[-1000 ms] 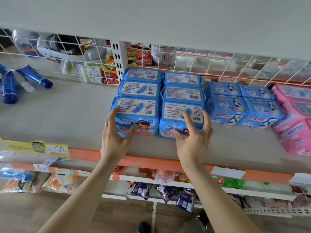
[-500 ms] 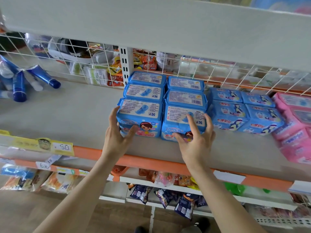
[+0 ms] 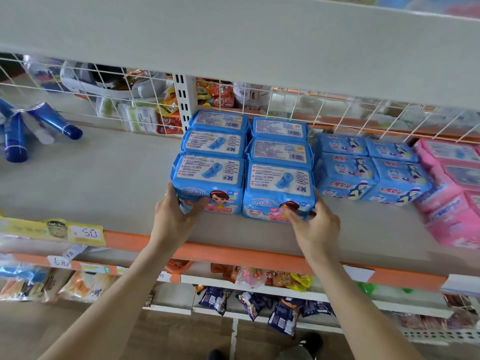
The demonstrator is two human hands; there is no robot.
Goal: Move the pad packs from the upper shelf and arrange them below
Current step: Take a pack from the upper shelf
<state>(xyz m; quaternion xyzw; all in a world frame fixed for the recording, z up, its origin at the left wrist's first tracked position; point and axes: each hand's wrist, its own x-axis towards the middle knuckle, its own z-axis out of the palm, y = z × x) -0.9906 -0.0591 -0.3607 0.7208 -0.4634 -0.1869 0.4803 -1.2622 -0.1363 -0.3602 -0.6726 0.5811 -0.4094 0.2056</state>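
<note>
Six light-blue pad packs (image 3: pixel 279 152) sit mid-frame on the grey shelf (image 3: pixel 104 183), 2 cols x 3 rows, all touching.

L hand (image 3: pixel 176 211) is clamped on the front-left pack (image 3: pixel 207 178) at its 7 o'clock corner, thumb across the front face, fingers round the left side. R hand (image 3: pixel 315 224) is clamped on the front-right pack (image 3: pixel 279 188) at its 5 o'clock corner, thumb on the front, fingers wrapped round the right side. Can't tell if either pk is lifted off the shelf.

Labels: front faces show a cartoon girl and white Chinese script. The front-left pk also shows "20". Tops carry a white panel w/ a blue pad drawing and small print, too fine to read. The right col's 2 back pks show barcodes.

At 3 o'clock of the stack, just beside it, are 4 darker blue packs (image 3: pixel 348 175) w/ red Chinese lettering and a figure in a hat. Further out at 3 are pink packs (image 3: pixel 452 198). At 9 o'clock, well apart, dark blue tubes (image 3: pixel 52 120) lie on the same shelf. At 12 there's a white wire grid (image 3: pixel 117 92) w/ misc goods behind it.

The orange shelf edge (image 3: pixel 233 253) runs at 6. A yellow price tag (image 3: pixel 85 232) at 8 o'clock reads "50". Lower down at 6, dark snack packets (image 3: pixel 283 315) sit on a white shelf.
</note>
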